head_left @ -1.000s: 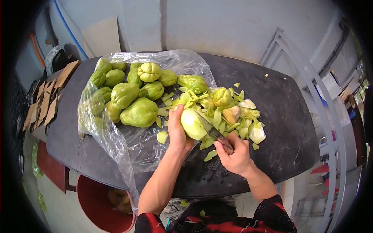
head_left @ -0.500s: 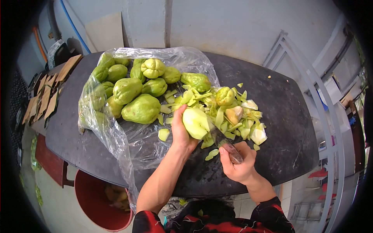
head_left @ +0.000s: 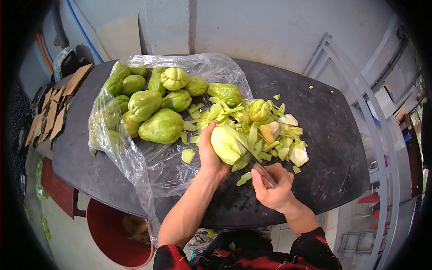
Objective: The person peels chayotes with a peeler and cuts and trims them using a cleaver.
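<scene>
Pale-green chayote [head_left: 225, 143] against the palm of the gripping left hand [head_left: 210, 155], knife [head_left: 257, 165] tight in right hand [head_left: 276, 186].

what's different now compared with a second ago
The right hand has shifted the knife towards the body and slightly right, lower along the peeled fruit. Nothing was taken up or let go: the left hand still holds the fruit. Green fruits and peelings stayed put.

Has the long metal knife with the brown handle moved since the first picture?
Yes: against the curved-edged black table, the knife has shifted slightly right and down the picture.
</scene>
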The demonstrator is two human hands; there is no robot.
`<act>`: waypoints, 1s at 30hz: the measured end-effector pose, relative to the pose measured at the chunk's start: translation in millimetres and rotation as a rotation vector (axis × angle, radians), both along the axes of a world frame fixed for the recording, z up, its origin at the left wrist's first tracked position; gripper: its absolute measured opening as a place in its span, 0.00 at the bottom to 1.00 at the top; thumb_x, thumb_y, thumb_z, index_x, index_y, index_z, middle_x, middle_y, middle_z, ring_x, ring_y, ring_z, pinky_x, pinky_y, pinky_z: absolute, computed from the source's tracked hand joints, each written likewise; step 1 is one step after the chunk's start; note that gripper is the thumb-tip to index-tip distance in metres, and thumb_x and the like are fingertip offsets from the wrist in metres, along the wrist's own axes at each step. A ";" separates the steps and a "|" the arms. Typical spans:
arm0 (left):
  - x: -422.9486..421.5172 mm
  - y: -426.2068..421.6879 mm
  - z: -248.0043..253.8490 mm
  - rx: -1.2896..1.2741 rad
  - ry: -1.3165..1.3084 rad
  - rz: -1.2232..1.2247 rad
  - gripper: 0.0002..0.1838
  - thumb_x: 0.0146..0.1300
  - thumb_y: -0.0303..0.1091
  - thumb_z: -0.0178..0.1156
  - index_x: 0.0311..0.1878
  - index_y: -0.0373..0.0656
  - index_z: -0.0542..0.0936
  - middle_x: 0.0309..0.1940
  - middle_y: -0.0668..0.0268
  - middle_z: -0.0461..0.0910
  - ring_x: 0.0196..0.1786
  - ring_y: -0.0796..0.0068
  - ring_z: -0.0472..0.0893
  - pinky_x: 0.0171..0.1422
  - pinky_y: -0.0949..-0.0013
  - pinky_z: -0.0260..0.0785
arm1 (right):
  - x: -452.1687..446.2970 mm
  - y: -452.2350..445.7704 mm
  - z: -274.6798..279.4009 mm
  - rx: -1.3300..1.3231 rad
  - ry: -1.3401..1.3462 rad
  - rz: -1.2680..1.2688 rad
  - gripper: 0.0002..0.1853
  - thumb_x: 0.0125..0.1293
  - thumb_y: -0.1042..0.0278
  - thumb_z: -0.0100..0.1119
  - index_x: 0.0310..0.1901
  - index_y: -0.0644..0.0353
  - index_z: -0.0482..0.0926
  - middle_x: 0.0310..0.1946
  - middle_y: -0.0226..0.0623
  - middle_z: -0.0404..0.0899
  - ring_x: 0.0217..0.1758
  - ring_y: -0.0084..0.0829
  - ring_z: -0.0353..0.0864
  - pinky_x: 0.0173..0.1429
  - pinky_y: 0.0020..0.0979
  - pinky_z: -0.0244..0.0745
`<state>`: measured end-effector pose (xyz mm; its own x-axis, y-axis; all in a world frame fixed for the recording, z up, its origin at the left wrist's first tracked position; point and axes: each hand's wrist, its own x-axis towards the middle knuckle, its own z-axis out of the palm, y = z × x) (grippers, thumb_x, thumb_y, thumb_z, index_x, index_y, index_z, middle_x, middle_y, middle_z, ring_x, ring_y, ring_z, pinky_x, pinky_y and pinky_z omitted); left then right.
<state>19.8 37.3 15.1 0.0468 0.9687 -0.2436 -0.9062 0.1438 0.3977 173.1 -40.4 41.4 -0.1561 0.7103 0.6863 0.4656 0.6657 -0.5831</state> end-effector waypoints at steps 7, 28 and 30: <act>0.7 -0.7 0.5 -0.021 -0.023 0.020 0.15 0.66 0.49 0.57 0.48 0.51 0.75 0.39 0.64 0.79 0.44 0.64 0.81 0.49 0.54 0.77 | -2.3 -0.2 3.0 -0.058 -0.003 0.002 0.05 0.59 0.77 0.68 0.35 0.66 0.80 0.20 0.40 0.82 0.21 0.31 0.84 0.27 0.29 0.76; 3.3 -4.8 2.6 0.112 0.178 0.120 0.22 0.64 0.46 0.57 0.58 0.51 0.70 0.42 0.60 0.77 0.44 0.63 0.79 0.49 0.56 0.77 | -6.4 8.5 -20.7 -0.101 0.036 0.016 0.10 0.62 0.73 0.68 0.28 0.64 0.75 0.15 0.39 0.74 0.14 0.32 0.77 0.20 0.30 0.67; 3.7 -5.5 4.5 0.175 0.231 0.154 0.24 0.63 0.46 0.58 0.60 0.50 0.68 0.41 0.59 0.77 0.42 0.61 0.80 0.47 0.56 0.77 | -6.4 11.1 -29.0 -0.032 0.023 0.010 0.10 0.62 0.74 0.68 0.28 0.64 0.75 0.15 0.39 0.74 0.14 0.32 0.77 0.20 0.29 0.67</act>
